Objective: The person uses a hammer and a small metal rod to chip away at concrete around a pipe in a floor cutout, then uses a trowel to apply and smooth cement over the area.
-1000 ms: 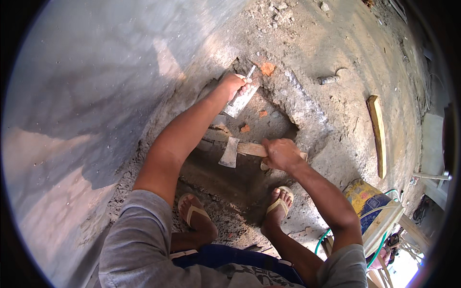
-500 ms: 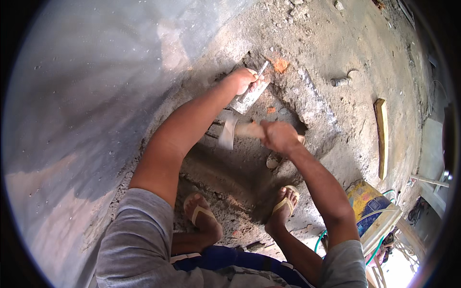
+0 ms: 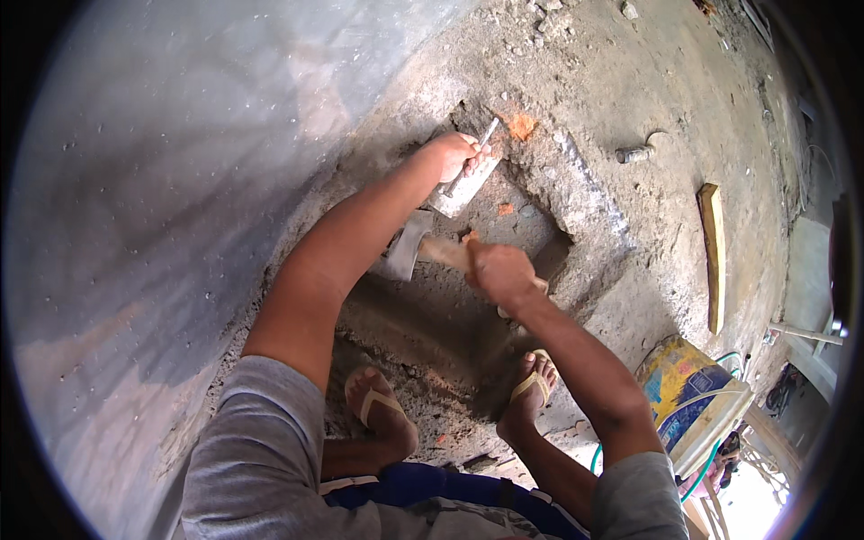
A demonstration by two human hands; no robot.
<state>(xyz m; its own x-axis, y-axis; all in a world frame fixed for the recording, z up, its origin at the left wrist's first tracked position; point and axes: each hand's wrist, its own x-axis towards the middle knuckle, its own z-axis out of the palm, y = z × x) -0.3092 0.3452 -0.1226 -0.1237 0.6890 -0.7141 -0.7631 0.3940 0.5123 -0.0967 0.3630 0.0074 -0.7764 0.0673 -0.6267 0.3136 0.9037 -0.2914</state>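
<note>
My left hand (image 3: 461, 155) is closed around a thin metal chisel (image 3: 490, 131), which slants across a pale, flat-faced block (image 3: 468, 191). The block sits at the edge of a dug-out pit next to the wall. My right hand (image 3: 504, 272) grips the wooden handle of a hammer (image 3: 409, 247). Its broad grey head, somewhat axe-like and blurred by motion, is over the pit, below and left of the block and apart from the chisel. My left forearm partly covers the ground at the pit's left side.
A smooth grey wall (image 3: 180, 180) rises on the left. My sandalled feet (image 3: 382, 409) stand at the pit's near side. To the right lie a wooden plank (image 3: 714, 256), a short cylindrical piece (image 3: 635, 154) and a yellow-and-blue container (image 3: 679, 387) with a green hose (image 3: 704, 472). Orange brick bits (image 3: 519, 126) show in the rubble.
My right hand and the hammer have moved left and slightly down, farther under my left forearm. My left hand keeps its hold on the chisel in nearly the same place.
</note>
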